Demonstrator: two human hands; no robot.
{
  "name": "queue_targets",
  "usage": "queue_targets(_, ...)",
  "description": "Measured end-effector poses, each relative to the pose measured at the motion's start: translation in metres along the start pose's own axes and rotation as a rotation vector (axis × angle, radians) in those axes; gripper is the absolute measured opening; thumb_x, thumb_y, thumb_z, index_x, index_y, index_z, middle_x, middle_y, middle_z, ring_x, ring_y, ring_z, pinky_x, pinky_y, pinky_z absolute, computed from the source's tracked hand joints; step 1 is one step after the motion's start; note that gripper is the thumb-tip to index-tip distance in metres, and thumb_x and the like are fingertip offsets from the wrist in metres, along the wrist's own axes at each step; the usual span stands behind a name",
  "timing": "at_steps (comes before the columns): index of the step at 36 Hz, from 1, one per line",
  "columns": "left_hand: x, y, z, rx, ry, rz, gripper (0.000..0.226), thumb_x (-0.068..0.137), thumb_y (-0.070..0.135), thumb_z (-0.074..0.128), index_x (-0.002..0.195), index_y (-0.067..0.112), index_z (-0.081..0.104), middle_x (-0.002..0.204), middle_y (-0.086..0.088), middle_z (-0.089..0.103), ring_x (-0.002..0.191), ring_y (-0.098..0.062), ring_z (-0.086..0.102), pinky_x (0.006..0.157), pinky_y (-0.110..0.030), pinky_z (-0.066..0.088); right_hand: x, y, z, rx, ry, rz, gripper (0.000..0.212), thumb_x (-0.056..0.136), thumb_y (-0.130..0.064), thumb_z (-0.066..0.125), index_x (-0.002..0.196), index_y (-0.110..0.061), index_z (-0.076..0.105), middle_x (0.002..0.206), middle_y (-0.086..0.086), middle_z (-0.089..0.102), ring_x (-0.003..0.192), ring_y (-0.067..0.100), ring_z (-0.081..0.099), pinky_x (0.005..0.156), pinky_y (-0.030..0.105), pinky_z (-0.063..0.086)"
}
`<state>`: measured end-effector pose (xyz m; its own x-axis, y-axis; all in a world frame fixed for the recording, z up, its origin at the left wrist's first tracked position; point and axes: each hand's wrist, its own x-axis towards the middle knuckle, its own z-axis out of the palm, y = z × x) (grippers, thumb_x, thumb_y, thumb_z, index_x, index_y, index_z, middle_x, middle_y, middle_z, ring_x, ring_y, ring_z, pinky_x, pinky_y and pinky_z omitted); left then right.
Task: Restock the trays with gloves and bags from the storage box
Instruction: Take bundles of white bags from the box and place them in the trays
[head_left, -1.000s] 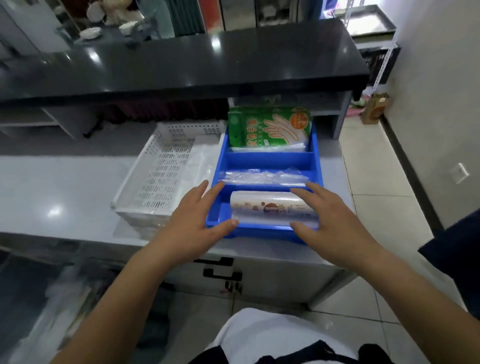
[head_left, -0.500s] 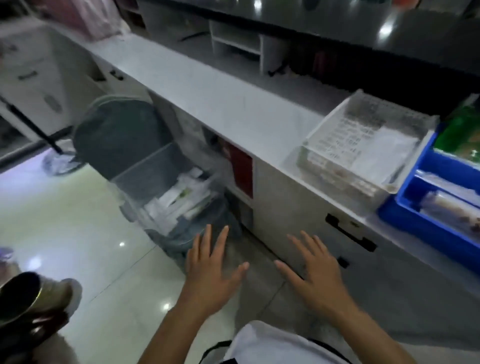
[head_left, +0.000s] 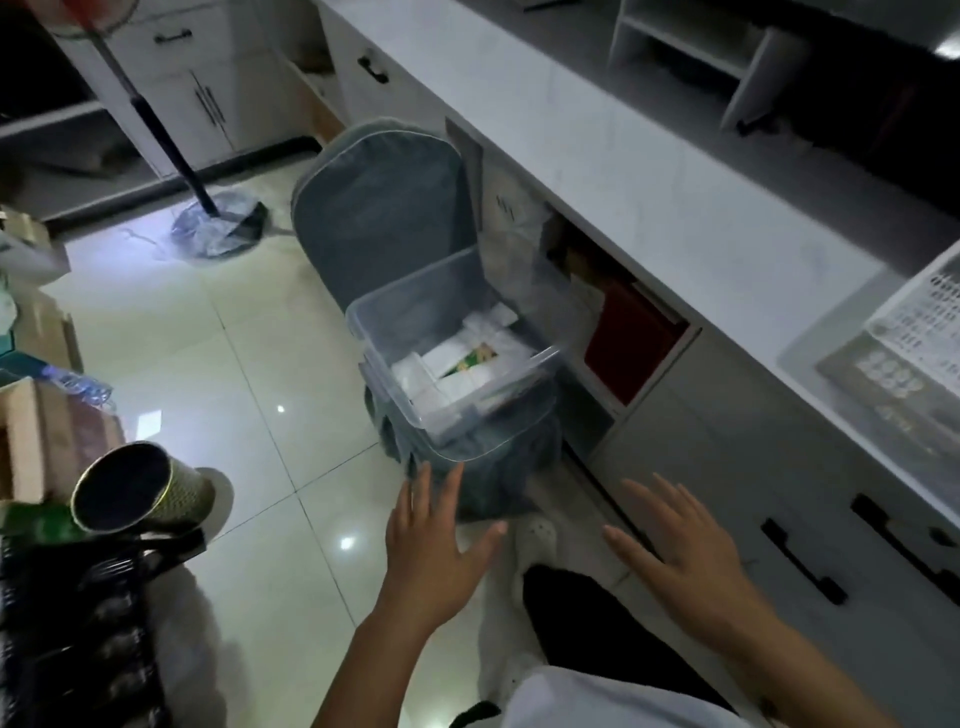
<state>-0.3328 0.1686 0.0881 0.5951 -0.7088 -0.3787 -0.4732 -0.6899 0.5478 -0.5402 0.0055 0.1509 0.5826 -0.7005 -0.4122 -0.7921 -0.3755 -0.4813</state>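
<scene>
hands both empty, fingers spread, palms down over the floor. left hand (head_left: 434, 556) just short of the clear storage box (head_left: 415, 312), right hand (head_left: 685, 558) near the cupboard front. box sits open on a grey chair (head_left: 382, 208) beside the table (head_left: 649, 171), white packets (head_left: 452, 364) inside. white tray (head_left: 919, 322) on the table at far right.

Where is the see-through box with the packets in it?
The clear storage box sits mid-frame on a grey chair beside the white counter, just beyond both open hands.
</scene>
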Motion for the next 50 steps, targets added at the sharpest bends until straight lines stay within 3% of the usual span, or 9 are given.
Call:
queue_targets(8, 0.092, -0.030, -0.038, 0.014, -0.067, -0.129, 0.094, 0.075, 0.088, 0.027, 0.154, 0.048, -0.006, 0.166, 0.010, -0.014, 0.153, -0.020, -0.011, 0.122, -0.044, 0.003, 0.143, -0.048, 0.011, -0.020, -0.067, -0.047, 0.074, 0.085, -0.074, 0.035, 0.150, -0.038, 0.032, 0.161, 0.000, 0.025, 0.149, 0.021, 0.018, 0.118, 0.048, 0.022)
queue_targets(18, 0.221, -0.064, -0.106, -0.059, -0.196, -0.400, 0.085, 0.091, 0.060, 0.055, 0.158, 0.035, 0.009, 0.168, 0.002, -0.002, 0.154, -0.023, 0.000, 0.123, -0.046, 0.011, 0.328, -0.121, 0.044, -0.011, -0.226, -0.088, 0.069, 0.089, -0.063, 0.049, 0.148, -0.029, 0.037, 0.159, 0.006, 0.032, 0.147, 0.024, 0.024, 0.116, 0.049, 0.024)
queue_targets(28, 0.344, -0.105, -0.100, -0.761, 0.041, -0.728, 0.076, 0.093, 0.035, 0.064, 0.155, 0.041, 0.020, 0.162, 0.004, 0.028, 0.142, -0.022, 0.035, 0.098, -0.032, 0.033, 0.457, -0.142, 0.123, -0.039, -0.499, 0.033, 0.078, 0.084, -0.051, 0.067, 0.149, -0.020, 0.038, 0.153, 0.013, 0.040, 0.136, 0.031, 0.041, 0.109, 0.040, 0.038)
queue_targets(31, 0.366, -0.109, -0.095, -0.935, 0.071, -0.790, 0.069, 0.092, 0.027, 0.064, 0.152, 0.036, 0.031, 0.153, 0.004, 0.042, 0.114, -0.014, 0.056, 0.087, -0.029, 0.044, 0.485, -0.142, 0.155, 0.041, -0.524, 0.164, 0.076, 0.086, -0.043, 0.068, 0.149, -0.014, 0.037, 0.151, 0.016, 0.040, 0.134, 0.031, 0.044, 0.106, 0.039, 0.041)
queue_targets(34, 0.378, -0.105, -0.094, -1.070, 0.056, -0.801, 0.046, 0.080, 0.026, 0.064, 0.124, 0.036, 0.056, 0.130, 0.006, 0.064, 0.096, -0.008, 0.066, 0.074, -0.030, 0.053, 0.509, -0.141, 0.191, 0.126, -0.505, 0.292, 0.071, 0.090, -0.042, 0.064, 0.147, -0.008, 0.038, 0.153, 0.015, 0.040, 0.136, 0.029, 0.042, 0.110, 0.035, 0.036)
queue_targets(38, 0.377, -0.108, -0.093, -1.133, 0.021, -0.760, 0.050, 0.082, 0.025, 0.061, 0.130, 0.038, 0.056, 0.122, 0.009, 0.068, 0.108, -0.015, 0.067, 0.091, -0.041, 0.057, 0.529, -0.141, 0.235, 0.196, -0.472, 0.419, 0.070, 0.090, -0.037, 0.065, 0.147, -0.007, 0.038, 0.151, 0.015, 0.042, 0.136, 0.030, 0.042, 0.111, 0.034, 0.034)
queue_targets(42, 0.376, -0.113, -0.094, -1.208, 0.011, -0.714, 0.040, 0.092, 0.015, 0.058, 0.124, 0.038, 0.061, 0.112, 0.015, 0.073, 0.099, -0.007, 0.071, 0.078, -0.030, 0.061, 0.535, -0.143, 0.268, 0.132, -0.508, 0.375, 0.070, 0.085, -0.027, 0.070, 0.144, -0.010, 0.039, 0.141, 0.017, 0.051, 0.128, 0.032, 0.048, 0.100, 0.032, 0.038)
queue_targets(46, 0.377, -0.117, -0.096, -1.238, 0.016, -0.726, 0.041, 0.094, 0.007, 0.052, 0.122, 0.034, 0.064, 0.114, 0.009, 0.073, 0.103, -0.013, 0.071, 0.087, -0.037, 0.059, 0.545, -0.148, 0.295, 0.106, -0.459, 0.406, 0.070, 0.088, -0.022, 0.064, 0.149, -0.014, 0.032, 0.139, 0.016, 0.049, 0.127, 0.033, 0.048, 0.101, 0.033, 0.037)
queue_targets(50, 0.378, -0.119, -0.098, -1.214, -0.001, -0.712, 0.040, 0.092, 0.008, 0.054, 0.116, 0.037, 0.067, 0.111, 0.010, 0.074, 0.101, -0.010, 0.071, 0.084, -0.033, 0.061, 0.555, -0.154, 0.307, 0.064, -0.355, 0.447, 0.053, 0.087, -0.016, 0.056, 0.139, -0.018, 0.045, 0.135, 0.013, 0.053, 0.122, 0.033, 0.052, 0.100, 0.038, 0.043)
